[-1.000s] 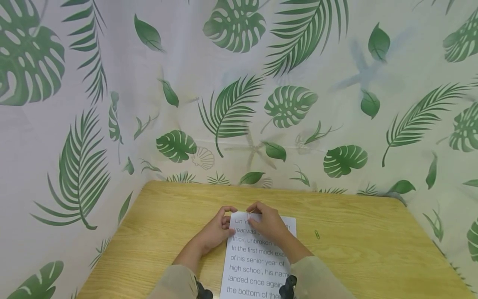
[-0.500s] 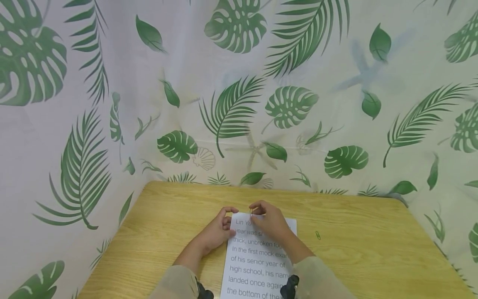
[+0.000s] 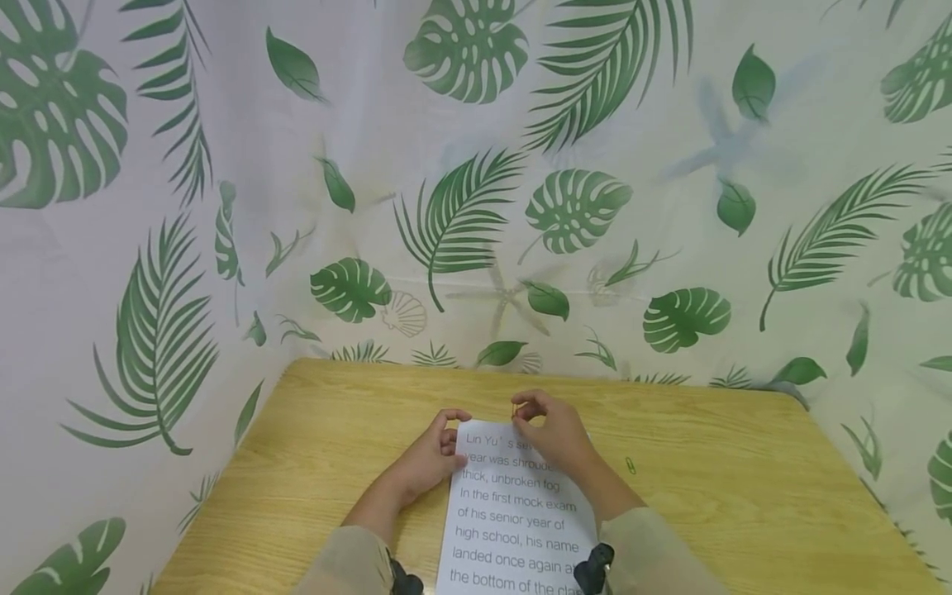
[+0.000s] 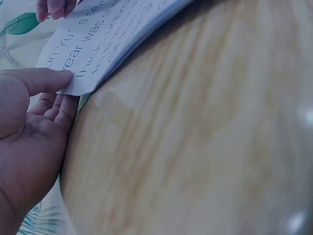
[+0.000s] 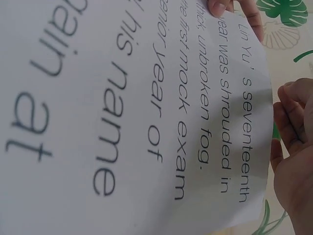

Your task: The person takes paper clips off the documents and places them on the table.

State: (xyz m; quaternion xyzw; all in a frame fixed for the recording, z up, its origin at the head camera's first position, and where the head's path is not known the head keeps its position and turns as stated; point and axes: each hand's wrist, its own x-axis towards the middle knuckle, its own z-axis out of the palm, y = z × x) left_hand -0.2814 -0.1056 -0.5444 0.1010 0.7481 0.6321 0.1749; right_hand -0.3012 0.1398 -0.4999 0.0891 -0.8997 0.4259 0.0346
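My left hand [image 3: 430,459] pinches the top left corner of the printed paper sheets [image 3: 506,516], thumb on the text side and fingers beneath. The left wrist view shows that same thumb [image 4: 51,81] on the corner, with several sheet edges stacked along the side. At the top edge, right of the middle, my right hand [image 3: 556,434] pinches a thin orange paper clip [image 3: 514,411] between thumb and index finger. The clip stands upright close to the edge. In the right wrist view the right hand [image 5: 296,132] is beside the top edge, and the clip is hidden.
A green paper clip [image 3: 630,465] lies on the wooden table [image 3: 744,487] to the right of the sheets. Behind the table hangs a leaf-patterned curtain [image 3: 476,207], which also runs along the left side.
My right hand has moved right along the top edge with the orange paper clip, uncovering more of the first line of text. The left hand stays at the corner.
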